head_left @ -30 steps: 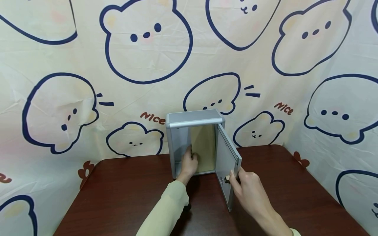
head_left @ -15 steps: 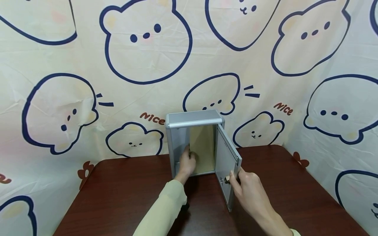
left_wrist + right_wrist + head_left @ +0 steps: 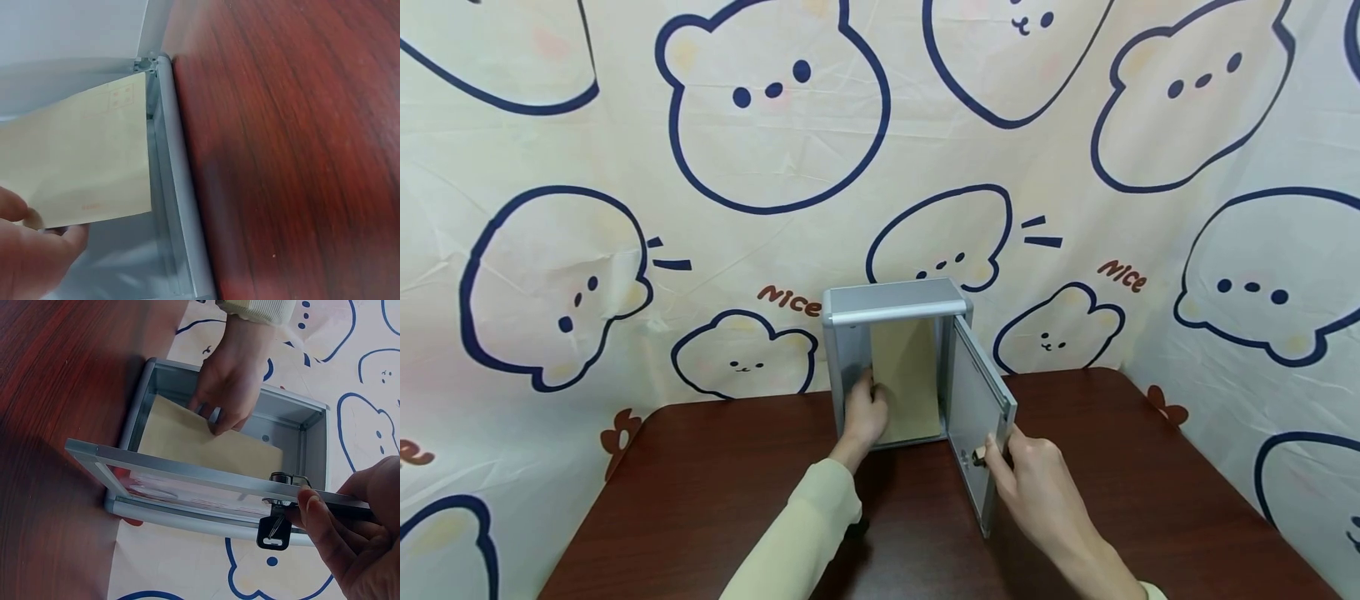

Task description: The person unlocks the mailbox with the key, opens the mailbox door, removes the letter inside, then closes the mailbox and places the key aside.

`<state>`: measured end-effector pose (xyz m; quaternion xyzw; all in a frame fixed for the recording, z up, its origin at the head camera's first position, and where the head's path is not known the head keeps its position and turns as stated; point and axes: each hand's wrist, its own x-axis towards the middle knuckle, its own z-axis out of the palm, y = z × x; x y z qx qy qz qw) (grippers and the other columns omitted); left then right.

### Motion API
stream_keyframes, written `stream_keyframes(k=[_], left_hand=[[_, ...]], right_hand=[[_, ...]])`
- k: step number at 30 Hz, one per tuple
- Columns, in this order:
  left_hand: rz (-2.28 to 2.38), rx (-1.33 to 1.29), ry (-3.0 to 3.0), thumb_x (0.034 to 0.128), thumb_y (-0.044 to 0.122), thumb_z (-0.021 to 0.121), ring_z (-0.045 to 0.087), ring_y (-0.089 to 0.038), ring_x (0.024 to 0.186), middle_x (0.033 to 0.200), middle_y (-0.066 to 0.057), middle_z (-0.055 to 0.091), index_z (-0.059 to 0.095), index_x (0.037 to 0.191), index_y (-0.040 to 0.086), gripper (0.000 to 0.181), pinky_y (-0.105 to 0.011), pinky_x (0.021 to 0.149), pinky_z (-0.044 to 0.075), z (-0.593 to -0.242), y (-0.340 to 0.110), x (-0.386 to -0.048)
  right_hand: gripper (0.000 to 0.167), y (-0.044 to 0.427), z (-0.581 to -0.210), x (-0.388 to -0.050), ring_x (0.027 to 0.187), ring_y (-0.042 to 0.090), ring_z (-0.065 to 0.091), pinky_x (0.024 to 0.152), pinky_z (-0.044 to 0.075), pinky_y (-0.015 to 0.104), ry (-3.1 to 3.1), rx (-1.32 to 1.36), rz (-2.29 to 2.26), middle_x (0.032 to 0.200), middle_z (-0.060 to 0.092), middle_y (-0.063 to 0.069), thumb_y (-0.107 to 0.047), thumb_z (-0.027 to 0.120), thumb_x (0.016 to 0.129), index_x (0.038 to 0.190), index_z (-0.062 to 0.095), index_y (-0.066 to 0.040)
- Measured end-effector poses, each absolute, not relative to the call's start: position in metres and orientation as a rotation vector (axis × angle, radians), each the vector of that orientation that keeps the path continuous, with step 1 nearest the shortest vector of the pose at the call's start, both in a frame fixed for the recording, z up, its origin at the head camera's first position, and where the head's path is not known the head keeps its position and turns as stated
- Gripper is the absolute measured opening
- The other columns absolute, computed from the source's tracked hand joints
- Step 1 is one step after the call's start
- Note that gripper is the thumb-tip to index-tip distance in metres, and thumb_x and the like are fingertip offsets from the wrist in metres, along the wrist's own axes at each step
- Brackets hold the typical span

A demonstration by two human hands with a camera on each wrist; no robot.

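A grey metal box [image 3: 891, 302] stands upright on the table, its door [image 3: 976, 400] swung out to the right. Inside it is a tan paper envelope [image 3: 910, 379], with faint red print visible in the left wrist view. My left hand [image 3: 865, 414] reaches into the box and pinches the envelope by its left edge, between thumb and fingers. At the door's free edge my right hand [image 3: 1041, 483] grips the frame beside the lock [image 3: 284, 479]. A key with a black head [image 3: 273, 534] sits in that lock on the door's outer side.
The dark red-brown wooden table [image 3: 737, 483] bears the box near its back edge. Behind and at both sides hangs a cream cloth [image 3: 760, 167] with blue bear outlines, close to the box's back.
My left hand has moved left inside the box, and the envelope has shifted left with it. The right hand and the door have stayed in place.
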<state>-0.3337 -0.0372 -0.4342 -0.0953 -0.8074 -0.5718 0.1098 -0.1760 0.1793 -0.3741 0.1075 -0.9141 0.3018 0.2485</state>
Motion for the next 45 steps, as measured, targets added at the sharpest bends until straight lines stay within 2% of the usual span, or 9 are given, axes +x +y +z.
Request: stream_keyframes(k=[7,14,24,27,31,33,36,39,45], left_hand=[[-1.631,-0.310,-2.389,0.1073,0.005,0.043,0.059,-0.041,0.120,0.142,-0.034,0.052,0.047,0.146,-0.006,0.040,-0.055,0.096,0.050,-0.427,-0.041,-0.325],[-1.598,-0.339,-2.392,0.1062,0.004,0.045,0.061,-0.027,0.088,0.121,-0.024,0.067,0.059,0.129,-0.001,0.027,-0.044,0.079,0.051,-0.423,-0.042,-0.319],[-1.631,-0.384,-2.421,0.1072,0.007,0.046,0.063,-0.033,0.111,0.128,-0.022,0.065,0.059,0.130,0.003,0.027,-0.049,0.089,0.052,-0.422,-0.050,-0.309],[-1.621,-0.404,-2.443,0.1070,0.006,0.046,0.064,-0.028,0.087,0.117,-0.023,0.067,0.060,0.126,0.002,0.024,-0.043,0.076,0.053,-0.421,-0.055,-0.307],[-1.619,-0.423,-2.481,0.1062,0.005,0.047,0.052,-0.019,0.061,0.113,-0.023,0.068,0.061,0.124,0.003,0.022,-0.036,0.065,0.048,-0.421,-0.061,-0.305],[-1.595,-0.439,-2.510,0.1059,0.005,0.047,0.054,-0.021,0.064,0.123,-0.027,0.065,0.060,0.126,0.001,0.024,-0.038,0.069,0.050,-0.421,-0.065,-0.304],[-1.554,-0.455,-2.543,0.1058,0.006,0.048,0.064,-0.031,0.092,0.136,-0.029,0.059,0.059,0.130,0.001,0.027,-0.045,0.083,0.052,-0.420,-0.071,-0.304],[-1.519,-0.500,-2.569,0.1056,0.004,0.047,0.062,-0.036,0.104,0.126,-0.027,0.064,0.060,0.123,0.000,0.022,-0.047,0.083,0.051,-0.418,-0.076,-0.303],[-1.528,-0.565,-2.612,0.1035,0.000,0.047,0.052,-0.021,0.070,0.098,-0.014,0.069,0.060,0.103,0.003,0.014,-0.033,0.063,0.043,-0.415,-0.087,-0.299]], right_hand=[[0.028,0.179,-0.374,-0.177,0.045,-0.002,0.028,0.038,0.030,0.021,-2.467,0.312,0.794,0.054,0.031,-0.013,-0.009,0.062,0.101,0.074,0.055,-0.014],[0.027,0.180,-0.375,-0.178,0.045,-0.002,0.028,0.038,0.030,0.021,-2.456,0.323,0.792,0.054,0.032,-0.013,-0.009,0.062,0.101,0.075,0.055,-0.014],[0.021,0.179,-0.374,-0.177,0.044,-0.001,0.030,0.038,0.032,0.022,-2.493,0.293,0.821,0.053,0.036,-0.012,-0.009,0.062,0.101,0.081,0.061,-0.012],[0.018,0.179,-0.374,-0.176,0.043,0.000,0.031,0.038,0.033,0.023,-2.510,0.281,0.838,0.053,0.038,-0.011,-0.010,0.061,0.102,0.084,0.064,-0.010],[0.016,0.179,-0.373,-0.176,0.043,0.001,0.033,0.038,0.033,0.023,-2.516,0.282,0.853,0.053,0.042,-0.011,-0.010,0.060,0.102,0.087,0.067,-0.009],[0.017,0.179,-0.373,-0.175,0.043,0.001,0.033,0.038,0.033,0.023,-2.515,0.285,0.858,0.053,0.043,-0.012,-0.010,0.060,0.102,0.087,0.067,-0.009],[0.017,0.179,-0.373,-0.175,0.043,0.001,0.032,0.037,0.033,0.023,-2.511,0.290,0.864,0.053,0.042,-0.012,-0.010,0.060,0.102,0.086,0.067,-0.009],[0.018,0.180,-0.373,-0.176,0.042,0.001,0.031,0.037,0.032,0.022,-2.510,0.294,0.864,0.053,0.040,-0.011,-0.009,0.061,0.102,0.084,0.065,-0.010],[0.022,0.179,-0.372,-0.176,0.043,0.000,0.031,0.037,0.032,0.022,-2.508,0.305,0.864,0.053,0.039,-0.011,-0.008,0.061,0.102,0.080,0.062,-0.012]])
